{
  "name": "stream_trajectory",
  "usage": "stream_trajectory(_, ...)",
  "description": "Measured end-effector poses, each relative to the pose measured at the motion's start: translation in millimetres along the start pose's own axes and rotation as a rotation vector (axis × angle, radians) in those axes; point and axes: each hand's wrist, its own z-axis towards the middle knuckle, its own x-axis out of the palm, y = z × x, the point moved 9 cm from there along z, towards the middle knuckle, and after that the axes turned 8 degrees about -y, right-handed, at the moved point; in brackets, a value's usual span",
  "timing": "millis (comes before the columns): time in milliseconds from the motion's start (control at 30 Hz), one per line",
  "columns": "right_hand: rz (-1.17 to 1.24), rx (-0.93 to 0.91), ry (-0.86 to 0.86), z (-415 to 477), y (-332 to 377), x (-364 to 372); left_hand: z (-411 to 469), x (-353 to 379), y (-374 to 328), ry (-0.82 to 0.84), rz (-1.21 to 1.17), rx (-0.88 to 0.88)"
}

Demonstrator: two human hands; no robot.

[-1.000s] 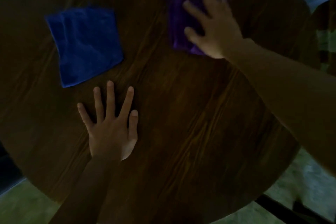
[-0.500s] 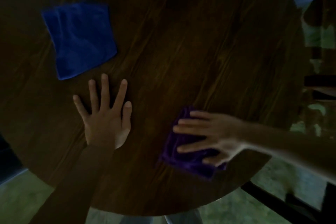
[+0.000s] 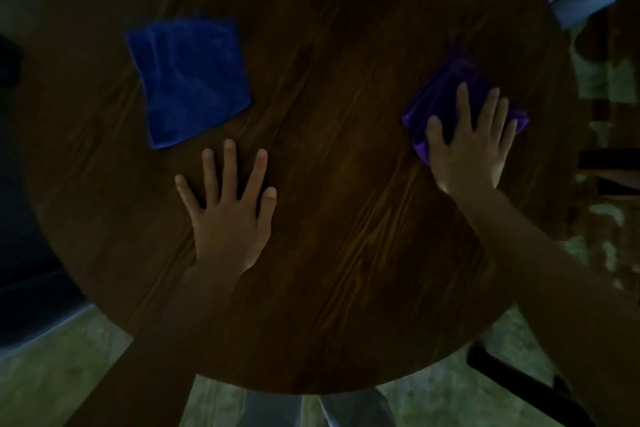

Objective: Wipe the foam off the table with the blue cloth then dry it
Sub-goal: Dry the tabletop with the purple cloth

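No foam visible on the table (image 3: 346,253) — drying is being done. Purple cloth (image 3: 446,87) is being pressed flat under the right hand (image 3: 467,146); left hand (image 3: 230,215) splayed, empty; blue cloth (image 3: 190,80) lying apart, far-left.

The left hand (image 3: 230,215) lies flat on the table (image 3: 346,270), fingers spread. Just beyond its fingertips and a little to their left lies one cloth (image 3: 189,80), flat on the table top and not touching the hand. Well to the right of the left hand, the right hand (image 3: 469,146) lies palm down on a second, folded cloth (image 3: 446,90), which sticks out beyond and to both sides of its fingers. That cloth sits near the table's right edge, as far as the dim view shows. Bare table top lies between the two hands.
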Motion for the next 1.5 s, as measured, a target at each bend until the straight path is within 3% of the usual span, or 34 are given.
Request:
stream_trajectory(233,-0.047,-0.195,0.051,-83,84,10,-2,-15,7,-0.016,-0.112,0.032)
stream_trajectory(567,0.005,-0.624,0.092,-169,240,25,-44,-33,154,0.021,-0.064,-0.188)
stream_trajectory(733,0.038,-0.748,0.109,-206,293,26,-61,-26,177,0.057,-0.063,-0.159)
stream_trajectory(1233,0.082,-0.756,0.093,-224,314,31,-64,-22,175,0.011,-0.069,-0.15)
stream_trajectory(1500,0.039,-0.749,0.235,-222,304,30,-64,-34,167,0.09,-0.095,-0.175)
